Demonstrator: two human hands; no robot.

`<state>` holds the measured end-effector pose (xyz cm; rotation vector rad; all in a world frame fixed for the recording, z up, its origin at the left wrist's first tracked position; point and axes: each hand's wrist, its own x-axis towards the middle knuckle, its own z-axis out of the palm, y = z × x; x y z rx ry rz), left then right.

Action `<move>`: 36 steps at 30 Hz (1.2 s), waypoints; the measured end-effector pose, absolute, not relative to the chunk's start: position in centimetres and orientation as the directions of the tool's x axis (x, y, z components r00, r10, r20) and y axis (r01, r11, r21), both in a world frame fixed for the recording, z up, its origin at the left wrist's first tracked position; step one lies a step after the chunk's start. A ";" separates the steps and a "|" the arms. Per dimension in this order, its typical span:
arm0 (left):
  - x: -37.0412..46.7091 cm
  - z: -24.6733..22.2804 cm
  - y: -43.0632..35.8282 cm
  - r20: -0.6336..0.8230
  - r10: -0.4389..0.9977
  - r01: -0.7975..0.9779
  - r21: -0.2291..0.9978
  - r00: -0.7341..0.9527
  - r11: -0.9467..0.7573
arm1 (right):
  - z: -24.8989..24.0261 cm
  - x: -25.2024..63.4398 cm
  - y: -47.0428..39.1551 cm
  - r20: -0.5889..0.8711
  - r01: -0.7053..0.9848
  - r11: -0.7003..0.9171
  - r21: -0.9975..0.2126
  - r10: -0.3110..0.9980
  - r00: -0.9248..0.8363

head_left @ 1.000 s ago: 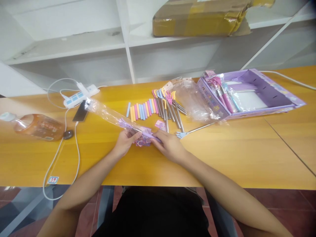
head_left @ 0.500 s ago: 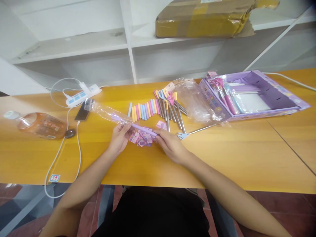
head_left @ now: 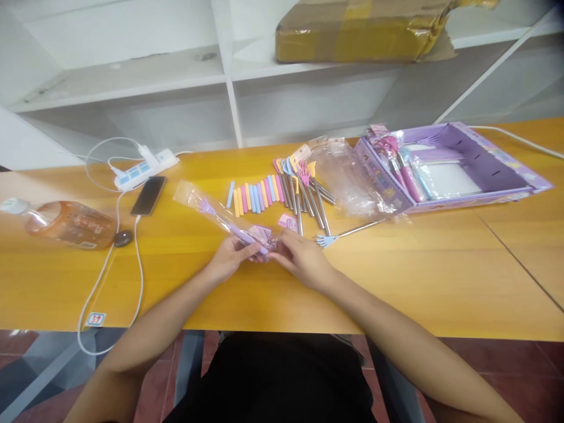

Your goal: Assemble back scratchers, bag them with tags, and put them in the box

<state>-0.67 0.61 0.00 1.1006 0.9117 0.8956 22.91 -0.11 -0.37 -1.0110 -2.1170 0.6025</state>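
Over the table [head_left: 308, 311], purple scratcher [head_left: 247, 237] in a clear sleeve [head_left: 184, 194], long axis slanting from claw end, far left, to handle butt, near right. Our left hand [head_left: 230, 258] grips the handle near its butt; our right hand [head_left: 304, 258], just beyond that end, pinches what looks like the sleeve's plastic.

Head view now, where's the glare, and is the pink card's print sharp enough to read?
In the head view, pale sheen runs along the held clear bag, with glints on the loose plastic bags and the taped cardboard box; also in the head view, print on the loose pink card is too soft to read.
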 end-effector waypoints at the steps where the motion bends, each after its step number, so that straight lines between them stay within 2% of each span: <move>1: -0.6 0.0 0.5 -0.147 0.913 -0.121 0.971 0.379 0.206 | -0.4 22.9 -0.1 0.391 0.483 0.582 -0.655 0.807 -0.443; 11: -0.3 0.3 0.1 -0.132 0.896 -0.032 0.986 0.425 0.161 | -0.3 22.5 -0.7 0.407 0.538 0.600 -0.592 0.799 -0.444; 17: -0.6 0.2 0.2 -0.108 0.893 0.005 0.993 0.436 0.118 | 0.3 22.4 -0.8 0.388 0.519 0.603 -0.606 0.794 -0.469; 23: -0.5 0.5 0.1 -0.156 0.863 0.037 0.987 0.481 0.158 | 0.6 22.5 -0.9 0.419 0.480 0.645 -0.594 0.758 -0.501; 31: -0.5 0.2 0.2 -0.154 0.864 0.044 0.987 0.479 0.151 | -0.4 22.3 -0.9 0.466 0.545 0.670 -0.504 0.743 -0.481; 36: -0.3 0.3 0.2 -0.139 0.878 0.044 0.990 0.458 0.133 | -0.7 22.1 -0.9 0.469 0.552 0.657 -0.513 0.754 -0.461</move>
